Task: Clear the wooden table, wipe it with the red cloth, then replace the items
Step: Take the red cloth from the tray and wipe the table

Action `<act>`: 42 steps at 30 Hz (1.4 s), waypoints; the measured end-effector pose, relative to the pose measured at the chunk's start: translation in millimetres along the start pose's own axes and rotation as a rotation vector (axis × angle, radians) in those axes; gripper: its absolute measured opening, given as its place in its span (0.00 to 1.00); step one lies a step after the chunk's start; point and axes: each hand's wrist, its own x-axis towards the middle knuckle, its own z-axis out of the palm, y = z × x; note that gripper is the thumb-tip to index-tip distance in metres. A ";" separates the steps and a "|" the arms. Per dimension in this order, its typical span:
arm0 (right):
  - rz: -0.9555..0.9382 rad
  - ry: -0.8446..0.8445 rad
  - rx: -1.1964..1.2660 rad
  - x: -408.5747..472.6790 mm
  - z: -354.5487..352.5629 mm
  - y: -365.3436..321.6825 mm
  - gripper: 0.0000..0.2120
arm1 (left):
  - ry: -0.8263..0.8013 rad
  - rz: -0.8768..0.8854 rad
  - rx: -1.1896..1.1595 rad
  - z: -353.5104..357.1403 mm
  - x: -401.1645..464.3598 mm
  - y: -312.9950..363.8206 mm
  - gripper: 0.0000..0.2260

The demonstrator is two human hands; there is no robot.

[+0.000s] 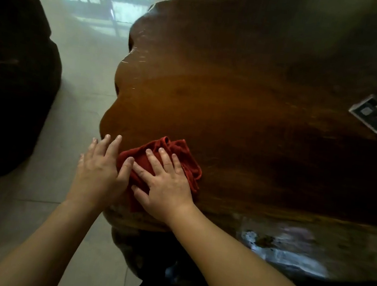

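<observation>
Two bare hands press flat on the red cloth (171,159), which lies bunched on the wooden table (246,107) near its 7 o'clock edge. Right hand (166,183): fingers spread, palm down on the cloth, nothing gripped. Left hand (101,170): fingers extended over the table edge, thumb touching the cloth's left margin. A dark rectangular item with white border (373,115) lies at 3 o'clock, well apart.

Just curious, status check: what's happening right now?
Both hands flat, right hand pressing red cloth, left hand beside it. Wooden table mid-wipe. Flat dark item far right.
</observation>
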 end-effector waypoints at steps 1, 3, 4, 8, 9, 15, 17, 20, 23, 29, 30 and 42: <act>0.026 0.006 0.008 -9.0 -1.5 10.3 0.31 | -0.006 0.015 -0.003 1.7 1.4 10.9 0.30; 0.087 0.021 0.023 -26.9 -5.3 32.2 0.31 | -0.019 0.052 -0.009 5.6 3.1 33.9 0.31; 0.121 0.029 0.029 -36.4 -7.8 44.0 0.31 | -0.026 0.075 -0.010 8.0 3.3 46.8 0.31; 0.269 0.072 0.055 -72.1 -17.9 90.9 0.31 | -0.058 0.163 -0.016 18.1 2.1 97.0 0.32; 0.313 0.087 0.065 -81.0 -19.7 102.0 0.31 | -0.069 0.182 -0.016 20.9 1.5 108.3 0.33; 0.563 0.152 0.088 -129.1 -29.6 157.2 0.32 | -0.123 0.278 -0.025 40.4 -6.8 165.9 0.34; 0.603 0.138 0.099 -138.4 -30.7 166.4 0.32 | -0.137 0.301 -0.027 45.7 -10.3 181.3 0.34; 0.596 0.112 0.138 -140.9 -32.8 172.3 0.34 | -0.150 0.330 -0.044 51.5 -15.2 199.1 0.34; 0.540 0.068 0.184 -142.8 -40.9 179.4 0.36 | -0.157 0.331 -0.064 54.1 -18.6 209.8 0.34; 0.523 0.216 0.412 -169.1 -75.0 201.0 0.29 | -0.178 0.301 -0.089 51.6 -20.7 224.6 0.34; 0.538 0.268 0.409 -175.0 -81.8 205.6 0.28 | -0.180 0.292 -0.099 49.8 -20.5 229.4 0.34; 0.874 0.393 0.467 -235.6 -126.5 290.6 0.22 | -0.288 0.253 -0.125 46.0 -14.7 256.9 0.29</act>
